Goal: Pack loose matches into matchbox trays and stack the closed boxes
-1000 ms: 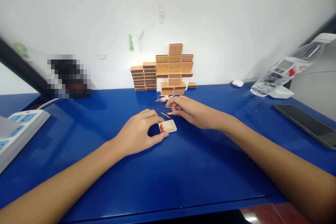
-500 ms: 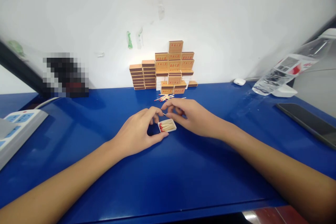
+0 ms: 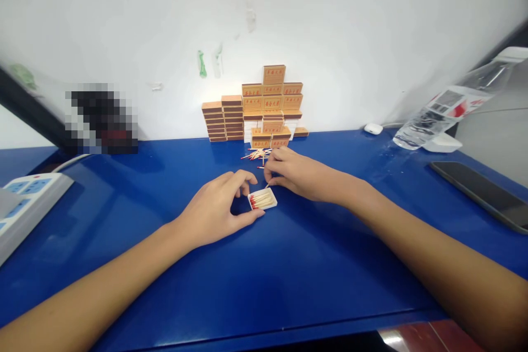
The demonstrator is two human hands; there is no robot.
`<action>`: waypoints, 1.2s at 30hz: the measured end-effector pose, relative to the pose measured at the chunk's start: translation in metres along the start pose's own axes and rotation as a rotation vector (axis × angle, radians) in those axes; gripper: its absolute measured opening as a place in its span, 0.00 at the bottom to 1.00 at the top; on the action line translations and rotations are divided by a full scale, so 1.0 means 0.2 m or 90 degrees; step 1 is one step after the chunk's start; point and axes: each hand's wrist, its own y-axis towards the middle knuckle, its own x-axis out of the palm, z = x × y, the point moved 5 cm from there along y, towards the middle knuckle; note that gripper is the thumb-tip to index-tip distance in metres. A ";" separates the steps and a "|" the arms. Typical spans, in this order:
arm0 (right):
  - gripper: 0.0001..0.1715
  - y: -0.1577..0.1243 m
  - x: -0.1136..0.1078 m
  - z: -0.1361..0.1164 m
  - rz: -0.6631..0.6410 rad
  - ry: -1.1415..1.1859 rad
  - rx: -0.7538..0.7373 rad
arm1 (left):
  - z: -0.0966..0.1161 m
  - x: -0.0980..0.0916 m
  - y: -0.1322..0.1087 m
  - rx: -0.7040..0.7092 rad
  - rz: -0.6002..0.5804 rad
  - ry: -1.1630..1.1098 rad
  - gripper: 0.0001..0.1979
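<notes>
A small white matchbox tray [image 3: 275, 204] lies on the blue table, with red-tipped matches [image 3: 262, 198] side by side in it. My left hand [image 3: 218, 203] curves around the tray's left end, thumb along the near edge and fingertips at the far left corner. Just beyond the tray, my right hand [image 3: 295, 170] pinches a single match [image 3: 268, 185] between thumb and fingers. A loose pile of matches [image 3: 258, 154] lies past my right fingertips, partly hidden by them.
Stacked matchboxes [image 3: 272, 103] stand against the white wall, with more piled matchboxes [image 3: 223, 120] at their left. To the right are a white case [image 3: 373, 128], a tilted water bottle [image 3: 437, 115] and a phone [image 3: 480, 190]. A power strip [image 3: 37, 203] sits at the left.
My right hand has moved away from the tray's far edge, slightly back and to the right, toward the loose pile. My left hand and the tray stay in place.
</notes>
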 end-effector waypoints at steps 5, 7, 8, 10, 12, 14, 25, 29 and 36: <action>0.11 -0.05 -0.07 -0.02 0.065 0.057 0.087 | 0.00 -0.01 0.00 -0.007 0.012 0.006 0.22; 0.11 -0.06 -0.09 -0.07 0.089 0.091 0.088 | 0.00 -0.01 0.00 -0.007 0.015 0.007 0.22; 0.10 -0.06 -0.08 -0.10 0.080 0.102 0.074 | 0.00 -0.01 0.00 -0.006 0.016 0.007 0.23; 0.08 -0.05 -0.07 -0.13 0.055 0.114 0.046 | 0.00 -0.01 0.00 -0.004 0.017 0.009 0.24; 0.07 -0.05 -0.09 -0.10 0.087 0.101 0.050 | 0.00 -0.01 0.00 -0.005 0.016 0.010 0.24; 0.07 -0.07 -0.13 -0.01 0.156 0.057 0.089 | -0.01 0.00 0.00 -0.008 0.016 0.008 0.25; 0.09 -0.10 -0.08 0.25 0.023 0.019 0.149 | 0.01 -0.01 0.00 0.003 0.015 0.004 0.24; 0.09 -0.08 -0.07 0.19 0.045 0.025 0.147 | 0.01 -0.01 0.00 0.005 0.016 0.005 0.25; 0.05 0.00 -0.01 0.11 0.100 0.006 0.136 | 0.01 0.00 0.00 0.008 0.015 0.006 0.24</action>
